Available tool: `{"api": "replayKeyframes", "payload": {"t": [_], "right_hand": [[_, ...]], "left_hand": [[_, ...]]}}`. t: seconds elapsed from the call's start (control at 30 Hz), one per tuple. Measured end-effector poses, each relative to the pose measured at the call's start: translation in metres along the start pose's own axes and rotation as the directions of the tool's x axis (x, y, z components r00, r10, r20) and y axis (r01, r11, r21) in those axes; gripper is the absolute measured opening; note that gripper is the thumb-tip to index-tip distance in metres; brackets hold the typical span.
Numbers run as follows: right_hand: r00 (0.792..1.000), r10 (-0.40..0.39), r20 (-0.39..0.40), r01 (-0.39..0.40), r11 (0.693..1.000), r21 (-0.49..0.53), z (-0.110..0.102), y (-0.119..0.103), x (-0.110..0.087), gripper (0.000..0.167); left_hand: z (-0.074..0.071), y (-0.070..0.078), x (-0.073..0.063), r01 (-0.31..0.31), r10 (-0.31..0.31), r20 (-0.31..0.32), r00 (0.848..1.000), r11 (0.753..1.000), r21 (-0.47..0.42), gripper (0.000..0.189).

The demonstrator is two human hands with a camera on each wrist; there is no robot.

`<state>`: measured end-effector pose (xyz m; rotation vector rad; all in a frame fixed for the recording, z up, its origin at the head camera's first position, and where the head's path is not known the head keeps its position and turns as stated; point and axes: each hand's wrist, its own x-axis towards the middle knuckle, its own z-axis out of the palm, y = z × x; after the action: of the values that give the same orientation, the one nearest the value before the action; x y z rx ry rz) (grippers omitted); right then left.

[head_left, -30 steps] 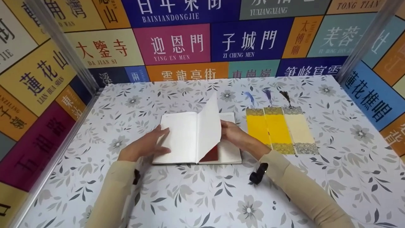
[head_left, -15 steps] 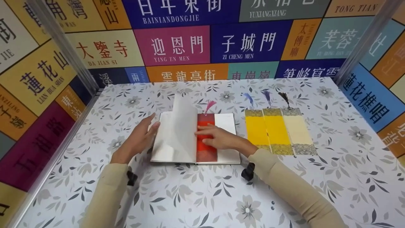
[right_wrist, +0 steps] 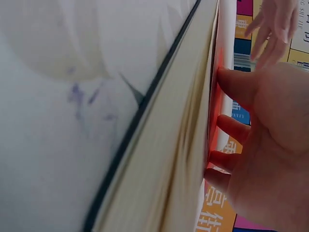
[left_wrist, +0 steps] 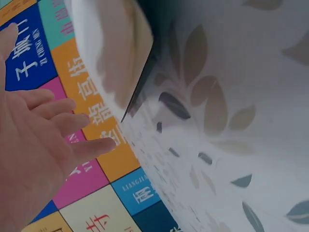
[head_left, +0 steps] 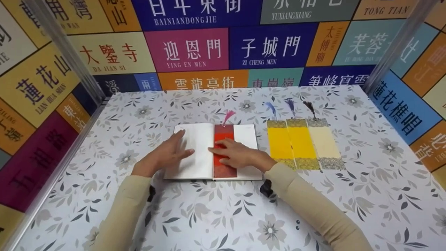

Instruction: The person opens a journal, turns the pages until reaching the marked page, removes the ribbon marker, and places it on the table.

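An open notebook (head_left: pixel 201 164) with blank white pages lies on the table. Along its gutter, on the right page, is a red bookmark (head_left: pixel 224 171) with a pink tassel (head_left: pixel 228 115) sticking out past the top edge. My left hand (head_left: pixel 166 155) is spread over the left page, fingers and thumb extended; the left wrist view shows the same hand (left_wrist: pixel 43 140) holding nothing. With extended fingertips my right hand (head_left: pixel 242 154) presses on the bookmark near the gutter. In the right wrist view, the fingertips of this hand (right_wrist: pixel 277 140) meet the red surface above the page block (right_wrist: pixel 159 159).
Right of the notebook lie two yellow bookmarks (head_left: pixel 278 143) (head_left: pixel 302 142) and a cream bookmark (head_left: pixel 324 143), side by side, their tassels pointing away. A floral cloth (head_left: pixel 195 216) covers the table. Panels with large characters (head_left: pixel 186 50) stand behind it and at both sides.
The raised page has been turned over to the left and now lies flat. My right hand went from that page onto the red bookmark, now uncovered; my left hand lifted off, then returned over the left page.
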<state>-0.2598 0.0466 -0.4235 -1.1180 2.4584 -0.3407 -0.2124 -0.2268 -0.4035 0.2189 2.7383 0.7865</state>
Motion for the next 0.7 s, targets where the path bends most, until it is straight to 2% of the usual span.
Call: {"api": "replayKeyframes", "payload": {"t": [0.03,0.13,0.27,0.57,0.7], "right_hand": [[1.000,-0.001,0.003,0.001,1.000,-0.020,0.000,-0.001,0.000,0.057],[1.000,0.000,0.008,0.000,0.998,-0.063,0.000,-0.003,-0.001,0.058],[1.000,0.004,0.010,-0.003,0.995,-0.101,0.001,-0.004,-0.002,0.058],[1.000,0.019,0.008,-0.018,0.995,-0.094,0.002,-0.006,-0.001,0.058],[1.000,0.025,0.006,-0.024,0.996,-0.081,0.003,-0.005,-0.001,0.058]], "left_hand": [[0.002,0.001,0.002,0.020,-0.021,0.031,0.999,1.000,0.021,0.097],[0.009,0.004,0.006,0.021,-0.041,0.125,0.991,0.988,0.154,0.101],[0.014,0.008,0.011,-0.021,-0.040,0.211,0.977,0.961,0.276,0.105],[0.017,0.012,0.027,-0.014,-0.049,0.244,0.969,0.968,0.251,0.114],[0.018,0.013,0.033,-0.023,-0.035,0.252,0.967,0.975,0.222,0.119]]}}
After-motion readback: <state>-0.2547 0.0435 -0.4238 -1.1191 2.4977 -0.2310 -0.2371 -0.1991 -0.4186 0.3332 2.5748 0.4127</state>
